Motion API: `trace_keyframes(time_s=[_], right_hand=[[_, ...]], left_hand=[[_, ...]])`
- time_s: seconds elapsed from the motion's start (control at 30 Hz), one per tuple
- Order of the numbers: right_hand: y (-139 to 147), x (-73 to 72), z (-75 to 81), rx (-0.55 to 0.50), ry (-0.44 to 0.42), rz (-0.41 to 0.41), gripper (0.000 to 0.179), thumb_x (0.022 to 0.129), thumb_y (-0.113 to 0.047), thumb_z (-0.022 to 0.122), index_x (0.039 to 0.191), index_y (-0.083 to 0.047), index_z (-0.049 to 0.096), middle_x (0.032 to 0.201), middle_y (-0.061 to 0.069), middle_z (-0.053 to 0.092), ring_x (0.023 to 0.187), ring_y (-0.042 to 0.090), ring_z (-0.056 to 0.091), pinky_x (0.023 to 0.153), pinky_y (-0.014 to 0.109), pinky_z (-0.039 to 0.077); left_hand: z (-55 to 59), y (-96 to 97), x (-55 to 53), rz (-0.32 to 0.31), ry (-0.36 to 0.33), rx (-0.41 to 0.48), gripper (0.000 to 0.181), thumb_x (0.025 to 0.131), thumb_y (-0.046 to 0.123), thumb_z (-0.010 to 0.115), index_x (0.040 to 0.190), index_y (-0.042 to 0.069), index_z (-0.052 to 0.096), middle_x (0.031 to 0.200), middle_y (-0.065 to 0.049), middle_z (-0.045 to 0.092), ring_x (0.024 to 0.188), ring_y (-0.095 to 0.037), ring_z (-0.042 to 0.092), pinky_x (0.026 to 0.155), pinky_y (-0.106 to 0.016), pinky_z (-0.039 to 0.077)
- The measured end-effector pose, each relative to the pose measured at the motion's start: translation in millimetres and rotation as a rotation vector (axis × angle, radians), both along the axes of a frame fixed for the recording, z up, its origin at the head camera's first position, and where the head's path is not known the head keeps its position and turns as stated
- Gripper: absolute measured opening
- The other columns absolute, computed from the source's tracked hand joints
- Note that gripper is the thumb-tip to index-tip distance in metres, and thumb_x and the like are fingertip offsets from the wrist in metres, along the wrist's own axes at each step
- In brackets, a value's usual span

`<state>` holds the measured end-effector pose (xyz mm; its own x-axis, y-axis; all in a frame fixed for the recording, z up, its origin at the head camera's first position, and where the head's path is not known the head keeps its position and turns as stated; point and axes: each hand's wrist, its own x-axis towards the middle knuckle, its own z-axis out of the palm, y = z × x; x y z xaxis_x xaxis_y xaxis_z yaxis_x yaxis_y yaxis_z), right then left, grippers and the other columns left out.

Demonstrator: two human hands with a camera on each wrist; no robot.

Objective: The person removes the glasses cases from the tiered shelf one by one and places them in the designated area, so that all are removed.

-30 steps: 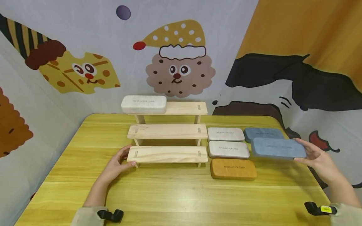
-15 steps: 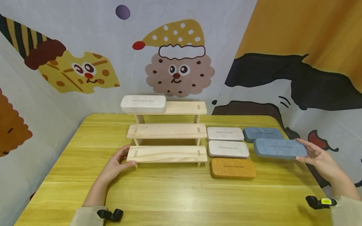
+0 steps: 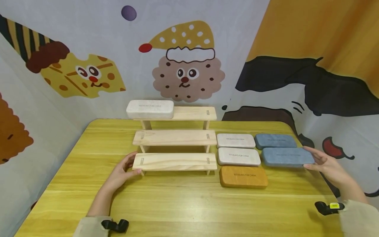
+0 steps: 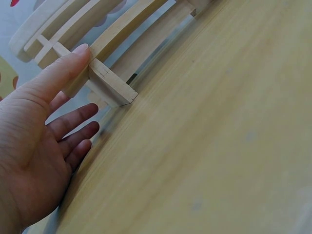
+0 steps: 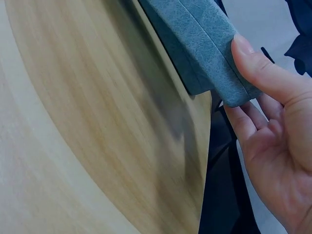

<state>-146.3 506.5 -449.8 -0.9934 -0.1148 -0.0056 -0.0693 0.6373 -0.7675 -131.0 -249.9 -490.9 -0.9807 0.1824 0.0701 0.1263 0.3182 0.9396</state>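
My right hand (image 3: 328, 168) pinches the right end of a blue glasses case (image 3: 287, 156), thumb on the near side in the right wrist view. The held case (image 5: 204, 46) hangs low over the table, in front of a second blue case (image 3: 275, 141). At the left end of a three-tier wooden stand (image 3: 174, 162), my left hand (image 3: 119, 174) grips the lowest shelf. In the left wrist view its thumb lies on the shelf's front corner, and the other fingers are behind and below. A white glasses case (image 3: 150, 109) lies on the top tier's left half.
Right of the stand, two white cases (image 3: 236, 141) lie one behind the other. An orange case (image 3: 243, 177) is in front of them. The wooden table (image 3: 177, 207) ends at the right just beyond my right hand. A cartoon-printed cloth (image 3: 100, 29) hangs behind it.
The held blue case has moved slightly right, then back left and lower, closer to the table and the white case. My left hand and the stand have stayed put.
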Motion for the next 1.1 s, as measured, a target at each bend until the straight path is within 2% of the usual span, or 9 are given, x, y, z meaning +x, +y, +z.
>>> trace_keyframes(time_s=[0.17, 0.3, 0.4, 0.53, 0.7, 0.83, 0.97, 1.03, 1.1], right_hand=[[-2, -4.0, -4.9, -0.027, -0.016, 0.025, 0.075, 0.093, -0.019, 0.066, 0.154, -0.016, 0.023, 0.148, -0.020, 0.020, 0.136, 0.003, 0.012, 0.087, 0.000, 0.022], [-3, -7.2, -8.4, -0.038, -0.031, 0.025, 0.075, 0.093, -0.019, 0.066, 0.154, -0.015, 0.022, 0.152, -0.016, 0.019, 0.134, 0.000, 0.013, 0.088, 0.001, 0.022], [-3, -10.4, -9.1, -0.021, -0.046, 0.021, 0.077, 0.092, -0.020, 0.066, 0.154, -0.015, 0.021, 0.157, -0.001, 0.015, 0.132, -0.002, 0.018, 0.086, 0.002, 0.026], [0, -16.9, -11.3, 0.001, -0.079, 0.016, 0.080, 0.091, -0.022, 0.068, 0.154, -0.013, 0.020, 0.154, 0.023, 0.016, 0.119, -0.013, 0.030, 0.082, 0.005, 0.033], [3, -23.2, -13.9, 0.017, -0.128, 0.033, 0.083, 0.089, -0.024, 0.070, 0.154, -0.009, 0.020, 0.149, 0.033, 0.021, 0.102, -0.021, 0.036, 0.078, 0.007, 0.037], [5, -26.1, -14.9, 0.027, -0.153, 0.054, 0.083, 0.089, -0.024, 0.071, 0.153, -0.008, 0.020, 0.150, 0.033, 0.018, 0.105, -0.019, 0.035, 0.078, 0.007, 0.036], [5, -27.8, -14.7, 0.012, -0.157, 0.073, 0.084, 0.089, -0.022, 0.070, 0.153, -0.007, 0.019, 0.152, 0.030, 0.012, 0.117, -0.013, 0.030, 0.081, 0.005, 0.034], [4, -27.7, -14.2, 0.003, -0.158, 0.075, 0.084, 0.088, -0.021, 0.071, 0.153, -0.006, 0.019, 0.153, 0.029, 0.010, 0.126, -0.005, 0.026, 0.083, 0.004, 0.032], [3, -26.8, -13.0, -0.002, -0.167, 0.074, 0.085, 0.088, -0.022, 0.070, 0.153, -0.006, 0.018, 0.153, 0.028, 0.008, 0.136, 0.008, 0.020, 0.083, 0.003, 0.030]], left_hand=[[-0.2, 0.3, 0.5, 0.001, 0.002, -0.003, 0.077, 0.085, 0.015, 0.075, 0.149, 0.008, 0.032, 0.136, -0.019, 0.047, 0.118, -0.031, 0.043, 0.097, -0.051, 0.032], [-0.6, 0.3, 0.9, 0.002, 0.002, -0.006, 0.078, 0.085, 0.015, 0.075, 0.149, 0.008, 0.032, 0.135, -0.019, 0.047, 0.117, -0.031, 0.044, 0.096, -0.048, 0.033], [-0.6, 0.3, 0.8, 0.002, 0.001, -0.007, 0.077, 0.085, 0.015, 0.075, 0.149, 0.008, 0.032, 0.136, -0.018, 0.047, 0.117, -0.030, 0.043, 0.096, -0.044, 0.034], [-0.6, -0.1, 0.3, 0.002, 0.001, -0.008, 0.077, 0.085, 0.015, 0.075, 0.149, 0.007, 0.032, 0.136, -0.019, 0.047, 0.117, -0.030, 0.043, 0.096, -0.043, 0.034], [-1.1, -0.2, -0.4, 0.001, 0.002, -0.004, 0.077, 0.085, 0.014, 0.075, 0.149, 0.007, 0.032, 0.136, -0.020, 0.047, 0.118, -0.032, 0.043, 0.097, -0.050, 0.032], [-1.5, -0.2, -0.6, 0.003, 0.000, 0.000, 0.077, 0.085, 0.014, 0.075, 0.149, 0.007, 0.032, 0.136, -0.020, 0.046, 0.118, -0.033, 0.043, 0.097, -0.051, 0.031], [-0.9, -0.2, -0.6, 0.005, 0.000, -0.001, 0.077, 0.085, 0.014, 0.075, 0.148, 0.007, 0.032, 0.136, -0.020, 0.047, 0.117, -0.032, 0.044, 0.097, -0.050, 0.032], [-0.7, -0.2, -0.7, 0.005, 0.002, -0.002, 0.077, 0.085, 0.014, 0.075, 0.148, 0.007, 0.032, 0.136, -0.020, 0.047, 0.117, -0.032, 0.044, 0.097, -0.050, 0.032], [-0.6, -0.1, -0.8, 0.005, 0.001, -0.003, 0.077, 0.085, 0.014, 0.075, 0.149, 0.007, 0.032, 0.136, -0.020, 0.047, 0.117, -0.032, 0.044, 0.097, -0.049, 0.032]])
